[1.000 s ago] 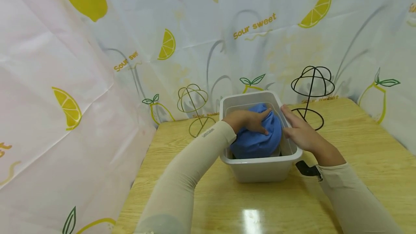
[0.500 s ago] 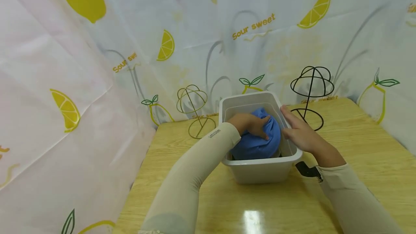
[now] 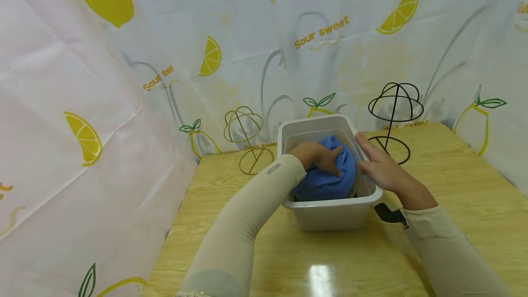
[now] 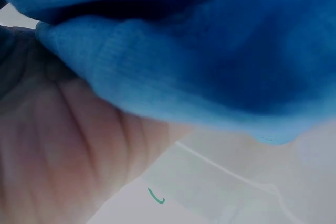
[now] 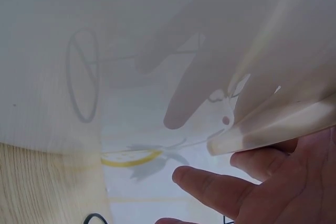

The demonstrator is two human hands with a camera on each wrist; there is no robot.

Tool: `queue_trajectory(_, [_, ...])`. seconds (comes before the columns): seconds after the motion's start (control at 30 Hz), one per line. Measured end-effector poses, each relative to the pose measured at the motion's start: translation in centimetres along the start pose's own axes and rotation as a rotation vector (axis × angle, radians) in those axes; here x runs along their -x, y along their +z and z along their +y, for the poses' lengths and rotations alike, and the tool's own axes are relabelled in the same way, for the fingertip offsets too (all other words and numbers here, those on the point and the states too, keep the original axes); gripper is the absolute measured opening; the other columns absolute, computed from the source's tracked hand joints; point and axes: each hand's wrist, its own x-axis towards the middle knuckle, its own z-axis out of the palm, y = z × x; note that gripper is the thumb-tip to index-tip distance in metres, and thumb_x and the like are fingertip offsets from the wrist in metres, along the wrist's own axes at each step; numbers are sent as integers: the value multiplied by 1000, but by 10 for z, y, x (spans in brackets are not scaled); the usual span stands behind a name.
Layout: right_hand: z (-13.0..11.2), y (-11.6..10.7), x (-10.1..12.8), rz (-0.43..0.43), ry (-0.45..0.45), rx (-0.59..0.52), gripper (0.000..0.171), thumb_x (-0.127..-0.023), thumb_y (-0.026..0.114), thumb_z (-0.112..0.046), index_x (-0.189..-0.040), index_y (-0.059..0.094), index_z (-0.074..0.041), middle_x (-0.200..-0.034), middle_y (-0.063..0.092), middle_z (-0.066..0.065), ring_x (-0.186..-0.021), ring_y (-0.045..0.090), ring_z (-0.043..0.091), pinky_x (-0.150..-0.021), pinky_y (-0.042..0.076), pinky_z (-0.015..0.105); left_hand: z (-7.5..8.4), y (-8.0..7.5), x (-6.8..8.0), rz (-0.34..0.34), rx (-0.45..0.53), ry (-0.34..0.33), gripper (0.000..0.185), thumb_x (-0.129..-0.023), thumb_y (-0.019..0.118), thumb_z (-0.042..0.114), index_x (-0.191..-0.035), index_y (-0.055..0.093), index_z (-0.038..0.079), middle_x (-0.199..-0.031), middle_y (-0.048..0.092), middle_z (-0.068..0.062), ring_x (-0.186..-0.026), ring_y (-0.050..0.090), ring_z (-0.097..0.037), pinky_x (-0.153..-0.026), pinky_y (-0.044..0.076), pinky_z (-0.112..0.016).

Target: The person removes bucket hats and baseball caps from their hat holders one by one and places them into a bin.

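Note:
My left hand (image 3: 323,158) reaches into a white plastic bin (image 3: 332,217) and pinches a fold of a blue cloth hat (image 3: 326,187) between thumb and fingers. The hat's stitched blue fabric (image 4: 157,77) covers most of the left wrist view and hides the fingertips. On the bin's right side, my right hand (image 3: 383,171) holds the rim, its thumb over the edge. Its other fingers (image 5: 210,190) stretch out along the outside, as the right wrist view shows. What lies beneath the hat is mostly hidden; a small pale edge shows below it.
A gold wire stand (image 3: 244,136) with a domed top is behind the bin on the left. A similar black wire stand (image 3: 395,118) stands at the back right. Everything rests on a wood-grain table (image 3: 231,196), against a lemon-print curtain (image 3: 243,17) at the back and left.
My left hand has moved slightly right and lower over the hat, and the hat has sunk a little in the bin. The right hand and the stands stay where they were.

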Motion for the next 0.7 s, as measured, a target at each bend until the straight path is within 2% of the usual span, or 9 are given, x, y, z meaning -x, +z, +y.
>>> queue_trajectory(0.23, [-2, 1, 0, -6, 10, 4, 92, -89, 49, 2, -166, 0, -7, -174, -10, 11, -159, -6, 40, -121, 12, 69, -1, 1, -1, -15, 16, -9, 97, -100, 50, 64, -164, -17, 38, -175, -7, 5, -162, -6, -21, -129, 9, -46])
queue_trajectory(0.43, [-2, -1, 0, -1, -1, 17, 91, -89, 48, 2, -166, -1, -5, -174, -9, 14, -158, -3, 44, -119, 15, 72, 0, -1, 0, -2, 70, -8, 97, -100, 52, 64, -164, -16, 39, -175, -10, 5, -162, -7, -21, -129, 7, -46])
queue_trajectory(0.63, [1, -2, -1, -9, 14, 13, 91, -90, 48, 1, -166, -2, -6, -174, -11, 12, -159, -5, 43, -119, 14, 71, -5, -9, 10, 19, 140, 31, 96, -101, 50, 62, -165, -16, 36, -175, -13, 6, -161, -8, -19, -130, 5, -42])
queue_trajectory(0.7, [2, -2, -1, -8, 24, 18, 91, -90, 48, 0, -166, -2, -7, -174, -10, 12, -159, -5, 43, -120, 13, 71, -9, -12, 16, 29, 170, 34, 96, -101, 50, 63, -165, -16, 36, -175, -9, 7, -162, -3, -19, -130, 10, -41])
